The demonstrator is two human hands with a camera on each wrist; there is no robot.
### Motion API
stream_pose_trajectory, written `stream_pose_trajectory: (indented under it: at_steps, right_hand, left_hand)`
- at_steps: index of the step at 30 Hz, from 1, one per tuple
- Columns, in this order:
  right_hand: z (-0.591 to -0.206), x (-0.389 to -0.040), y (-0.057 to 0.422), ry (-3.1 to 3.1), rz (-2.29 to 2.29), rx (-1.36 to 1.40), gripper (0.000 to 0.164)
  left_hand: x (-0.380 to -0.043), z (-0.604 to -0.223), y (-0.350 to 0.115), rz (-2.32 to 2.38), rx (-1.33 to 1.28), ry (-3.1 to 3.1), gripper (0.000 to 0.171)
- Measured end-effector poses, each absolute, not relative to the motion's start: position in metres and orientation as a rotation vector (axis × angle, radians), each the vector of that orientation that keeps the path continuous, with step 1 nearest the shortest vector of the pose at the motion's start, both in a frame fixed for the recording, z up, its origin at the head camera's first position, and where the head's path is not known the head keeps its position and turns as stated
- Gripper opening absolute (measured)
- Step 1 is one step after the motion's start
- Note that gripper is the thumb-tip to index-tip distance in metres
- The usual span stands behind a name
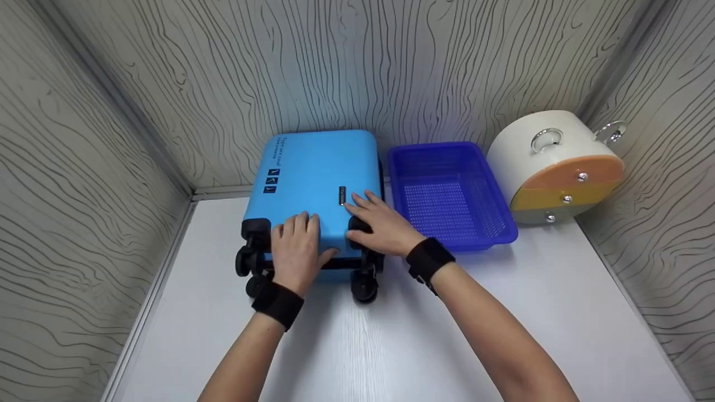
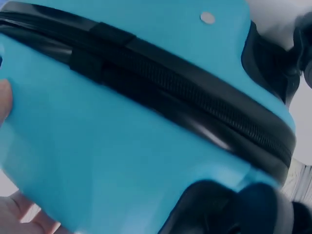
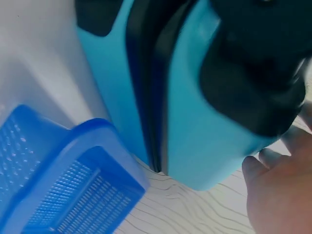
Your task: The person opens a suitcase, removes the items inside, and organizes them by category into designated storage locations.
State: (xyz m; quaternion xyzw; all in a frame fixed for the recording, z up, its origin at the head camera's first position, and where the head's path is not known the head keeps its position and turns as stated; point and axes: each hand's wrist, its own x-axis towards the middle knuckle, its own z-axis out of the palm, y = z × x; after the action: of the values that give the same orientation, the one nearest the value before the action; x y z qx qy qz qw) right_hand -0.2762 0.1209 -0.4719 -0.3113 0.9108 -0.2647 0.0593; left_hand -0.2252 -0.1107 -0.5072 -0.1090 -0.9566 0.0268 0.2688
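Left hand point(image 1: 295, 248), right hand point(image 1: 385, 225) rest, fingers extended, on suitcase point(image 1: 313, 184) by desk's point(image 1: 447, 340) back edge; uneven push might jolt basket point(image 1: 435, 147).

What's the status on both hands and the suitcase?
Left hand, right hand: resting on blue suitcase, near its wheels. Suitcase lying flat. Blue basket close on its right, might crowd that side.

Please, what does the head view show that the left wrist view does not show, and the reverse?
Only the head view: the three-drawer box and the printed lettering on the blue suitcase.

Only the left wrist view: a pale round spot on the suitcase and clearly visible zipper teeth.

Both: the suitcase itself, its black wheels and at least part of the left hand.
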Motion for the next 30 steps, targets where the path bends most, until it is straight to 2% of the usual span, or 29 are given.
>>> stream_pose_trajectory:
  at_steps: [5, 8, 10, 15, 17, 21, 23, 26, 30]
  right_hand:
    - [-0.47, -0.277, 0.118, 2.792, -0.74, -0.947, 0.067]
    - [-0.471, -0.277, 0.119, 2.798, -0.726, -0.956, 0.065]
    - [-0.472, -0.277, 0.12, 2.792, -0.73, -0.974, 0.064]
    - [-0.471, -0.277, 0.121, 2.78, -0.769, -0.972, 0.063]
    - [-0.47, -0.277, 0.121, 2.779, -0.778, -0.966, 0.062]
    - [-0.471, -0.277, 0.121, 2.779, -0.78, -0.977, 0.062]
    - [-0.471, -0.277, 0.121, 2.779, -0.777, -0.978, 0.062]
    - [-0.471, -0.277, 0.12, 2.778, -0.782, -0.971, 0.061]
    - [-0.471, -0.275, 0.119, 2.784, -0.78, -0.949, 0.061]
  left_hand:
    - [-0.22, -0.526, -0.102, -0.03, -0.301, -2.539, 0.091]
    - [-0.209, -0.548, -0.097, -0.184, -0.404, -2.417, 0.084]
    - [-0.198, -0.564, -0.091, -0.32, -0.478, -2.322, 0.072]
    - [-0.174, -0.588, -0.068, -0.786, -0.514, -2.438, 0.027]
    - [-0.17, -0.59, -0.056, -1.107, -0.455, -2.6, 0.024]
    - [-0.174, -0.586, -0.032, -1.994, -0.139, -2.623, 0.04]
    - [-0.18, -0.584, -0.022, -2.295, 0.056, -2.482, 0.043]
    - [-0.187, -0.582, -0.011, -2.422, 0.263, -2.349, 0.031]
    - [-0.192, -0.582, -0.005, -2.359, 0.298, -2.357, 0.018]
